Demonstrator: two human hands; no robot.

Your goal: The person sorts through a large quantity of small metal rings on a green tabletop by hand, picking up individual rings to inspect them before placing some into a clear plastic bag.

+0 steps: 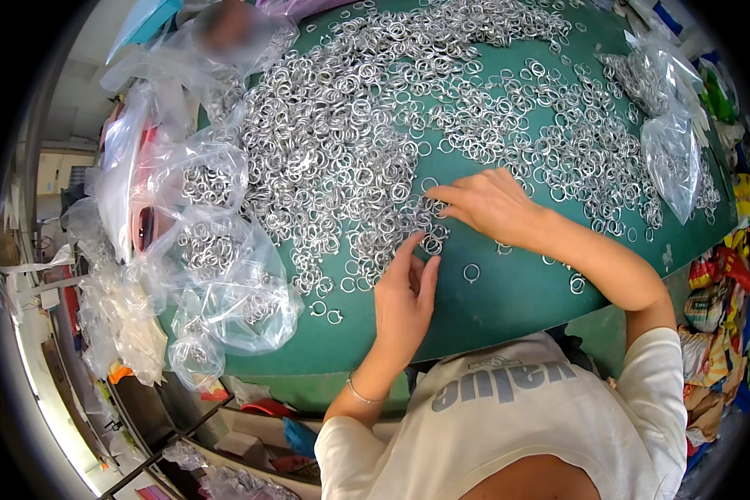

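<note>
Heaps of small silver metal rings [308, 150] cover much of the green table [508, 300]. My left hand [404, 287] rests at the near edge of the main heap, thumb and index finger apart, fingertips beside a small cluster of rings [432, 240]. From the right, my right hand [496, 204] reaches across, its index finger and thumb stretched toward the rings at the heap's edge. Both hands appear to hold nothing. Between and below them a single ring [472, 272] lies by itself on the green surface.
Clear plastic bags with rings [233, 275] crowd the table's left side, and another bag [671, 158] lies at the right. A blurred person [225, 29] is at the far left. Colourful packages [717, 333] are piled beyond the right edge. Shelving [200, 433] stands below left.
</note>
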